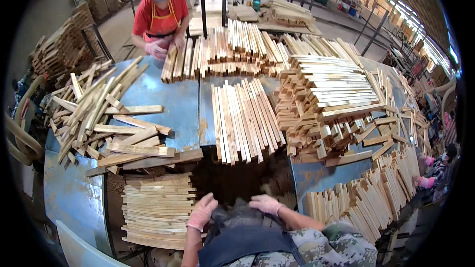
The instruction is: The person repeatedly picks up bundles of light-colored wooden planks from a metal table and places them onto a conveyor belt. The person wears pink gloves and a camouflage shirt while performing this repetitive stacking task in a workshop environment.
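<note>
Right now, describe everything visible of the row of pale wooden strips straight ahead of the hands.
The row of pale, straight-edged wooden strips lies flat on the blue, metal-looking table, side by side, running away from the person. Colours range from cream to light brown. The uneven near ends jut past the table's edge. The pink-gloved left hand and pink-gloved right hand are clear of it.

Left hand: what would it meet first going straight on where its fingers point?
Beyond the dark gap, the left hand would probably meet the near ends of the middle row of wooden sticks; its height against them is unclear.
</note>
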`<state>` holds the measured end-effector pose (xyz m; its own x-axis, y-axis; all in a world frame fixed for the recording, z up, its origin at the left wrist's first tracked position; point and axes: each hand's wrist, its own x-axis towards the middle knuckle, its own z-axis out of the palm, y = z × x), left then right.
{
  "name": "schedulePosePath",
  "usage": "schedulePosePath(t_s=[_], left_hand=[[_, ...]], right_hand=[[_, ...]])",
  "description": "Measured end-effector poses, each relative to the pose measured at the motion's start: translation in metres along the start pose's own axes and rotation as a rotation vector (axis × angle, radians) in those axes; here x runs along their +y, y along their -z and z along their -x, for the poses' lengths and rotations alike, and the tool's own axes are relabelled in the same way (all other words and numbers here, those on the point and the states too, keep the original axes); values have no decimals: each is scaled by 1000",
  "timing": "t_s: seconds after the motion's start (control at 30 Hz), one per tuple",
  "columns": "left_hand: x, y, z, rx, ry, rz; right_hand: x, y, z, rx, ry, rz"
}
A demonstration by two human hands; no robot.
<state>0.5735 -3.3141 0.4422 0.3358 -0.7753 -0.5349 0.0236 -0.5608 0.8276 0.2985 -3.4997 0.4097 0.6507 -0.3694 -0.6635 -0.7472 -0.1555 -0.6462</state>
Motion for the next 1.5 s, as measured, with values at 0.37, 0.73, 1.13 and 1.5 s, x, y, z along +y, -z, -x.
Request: schedulePosePath(t_s=[0.37, 0.73, 1.13, 1.5], left_hand=[[33, 58, -115, 59, 6, 223], [88, 23, -247, 13, 212, 168], [364, 38, -577, 53, -176, -282], [533, 24, -837, 294, -245, -512]], right_hand=[[-70, 75, -91, 88, -155, -583], [-129, 259, -257, 425, 76, -751], [-169, 658, -492, 1375, -212, -84], [-132, 752, -528, 907, -485, -100]])
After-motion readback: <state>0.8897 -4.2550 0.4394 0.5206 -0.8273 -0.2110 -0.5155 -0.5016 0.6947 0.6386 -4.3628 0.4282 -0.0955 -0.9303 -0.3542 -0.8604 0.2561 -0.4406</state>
